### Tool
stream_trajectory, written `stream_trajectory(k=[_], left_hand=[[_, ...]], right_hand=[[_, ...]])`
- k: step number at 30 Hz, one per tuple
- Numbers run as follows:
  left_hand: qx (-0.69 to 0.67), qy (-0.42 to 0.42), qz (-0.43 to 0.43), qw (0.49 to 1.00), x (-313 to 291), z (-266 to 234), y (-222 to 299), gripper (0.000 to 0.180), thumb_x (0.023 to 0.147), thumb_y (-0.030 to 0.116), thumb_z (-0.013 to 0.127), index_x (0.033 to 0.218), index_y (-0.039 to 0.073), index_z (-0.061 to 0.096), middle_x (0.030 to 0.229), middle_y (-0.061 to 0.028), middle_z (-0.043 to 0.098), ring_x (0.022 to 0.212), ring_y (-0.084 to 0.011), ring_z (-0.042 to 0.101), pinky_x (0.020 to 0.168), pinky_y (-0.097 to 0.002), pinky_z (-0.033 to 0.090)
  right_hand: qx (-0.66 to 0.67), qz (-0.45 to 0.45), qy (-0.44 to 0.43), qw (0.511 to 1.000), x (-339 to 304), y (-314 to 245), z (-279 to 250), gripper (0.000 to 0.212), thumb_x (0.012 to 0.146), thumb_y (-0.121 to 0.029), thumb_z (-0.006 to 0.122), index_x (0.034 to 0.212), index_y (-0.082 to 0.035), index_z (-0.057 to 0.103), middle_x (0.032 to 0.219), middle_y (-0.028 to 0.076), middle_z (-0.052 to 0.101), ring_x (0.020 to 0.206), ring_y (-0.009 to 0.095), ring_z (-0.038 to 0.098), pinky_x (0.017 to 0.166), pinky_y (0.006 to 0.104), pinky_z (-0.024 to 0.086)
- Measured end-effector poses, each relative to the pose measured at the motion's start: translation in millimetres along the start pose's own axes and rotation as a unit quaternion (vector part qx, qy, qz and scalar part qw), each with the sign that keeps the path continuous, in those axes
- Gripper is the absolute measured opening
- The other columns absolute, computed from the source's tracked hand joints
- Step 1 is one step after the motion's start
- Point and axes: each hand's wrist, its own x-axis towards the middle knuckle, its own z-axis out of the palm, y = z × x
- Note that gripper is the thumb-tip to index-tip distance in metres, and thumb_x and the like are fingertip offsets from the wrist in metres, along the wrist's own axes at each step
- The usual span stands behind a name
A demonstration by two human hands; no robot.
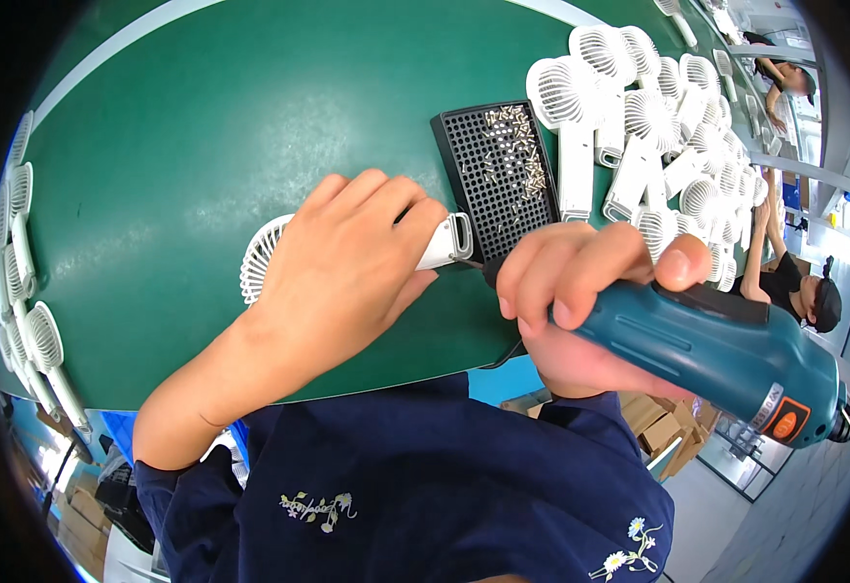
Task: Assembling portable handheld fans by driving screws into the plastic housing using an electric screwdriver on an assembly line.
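My left hand (pixel 347 253) is closed over a white handheld fan (pixel 268 255) lying on the green table. The fan's round grille shows left of the hand, and the end of its handle sticks out on the right. My right hand (pixel 590 291) grips a teal electric screwdriver (pixel 707 340), held tilted with its tip toward the handle's end. Whether the bit touches the fan is hard to make out. Just beyond the screwdriver's tip sits a black perforated screw tray (pixel 459 155) with many small screws scattered over its far right part.
A large heap of white handheld fans (pixel 653 117) covers the table to the right of the tray. More fans (pixel 44 335) line the left edge. Across on the right, other people (pixel 799 291) are seated along the table (pixel 250 107). Cardboard boxes (pixel 653 428) stand below the near edge.
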Motion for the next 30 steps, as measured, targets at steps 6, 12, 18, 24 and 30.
stream_trajectory(k=[6,12,18,24,30], left_hand=[[0.011,-0.007,-0.002,1.000,0.5,-0.5,-0.1,0.042,0.066,0.012,0.079,0.103,0.005,0.060,0.099,-0.0055,0.059,0.092,-0.0251,0.057,0.078,-0.0360,0.043],[0.012,0.020,0.014,1.000,-1.7,4.3,1.3,0.030,0.071,0.013,0.078,0.092,0.005,0.057,0.089,-0.0061,0.055,0.088,-0.0236,0.055,0.075,-0.0353,0.042],[0.009,0.019,0.015,1.000,-3.1,6.4,1.9,0.031,0.070,0.014,0.078,0.092,0.006,0.057,0.089,-0.0060,0.055,0.088,-0.0235,0.055,0.075,-0.0352,0.041],[0.011,0.015,0.018,1.000,-1.7,3.2,-4.8,0.033,0.069,0.014,0.079,0.092,0.006,0.057,0.090,-0.0060,0.055,0.089,-0.0232,0.055,0.076,-0.0355,0.042],[0.042,-0.061,0.034,0.997,10.1,-7.2,1.0,0.038,0.071,0.016,0.076,0.104,0.005,0.060,0.101,-0.0076,0.058,0.093,-0.0261,0.056,0.080,-0.0376,0.042]], right_hand=[[0.013,-0.004,0.020,1.000,-0.2,8.0,5.6,0.037,0.095,-0.026,0.059,0.124,-0.008,0.043,0.084,0.021,0.055,0.066,0.027,0.052,0.060,0.0410,0.046],[0.013,0.003,0.018,1.000,-3.6,11.3,6.9,0.030,0.094,-0.013,0.057,0.120,-0.007,0.045,0.082,0.020,0.055,0.066,0.025,0.052,0.059,0.0396,0.045],[0.022,0.007,0.002,1.000,-4.0,9.8,0.5,0.035,0.092,-0.013,0.061,0.122,-0.008,0.043,0.084,0.019,0.054,0.066,0.024,0.051,0.060,0.0393,0.045],[0.006,0.007,-0.006,1.000,3.3,12.5,-0.1,0.040,0.093,-0.023,0.060,0.126,-0.009,0.041,0.085,0.018,0.054,0.065,0.023,0.051,0.061,0.0395,0.046],[0.045,-0.111,0.125,0.985,10.0,10.0,-13.5,0.073,0.085,-0.076,0.045,0.122,-0.014,0.042,0.074,0.011,0.052,0.046,0.023,0.049,0.042,0.0380,0.044]])
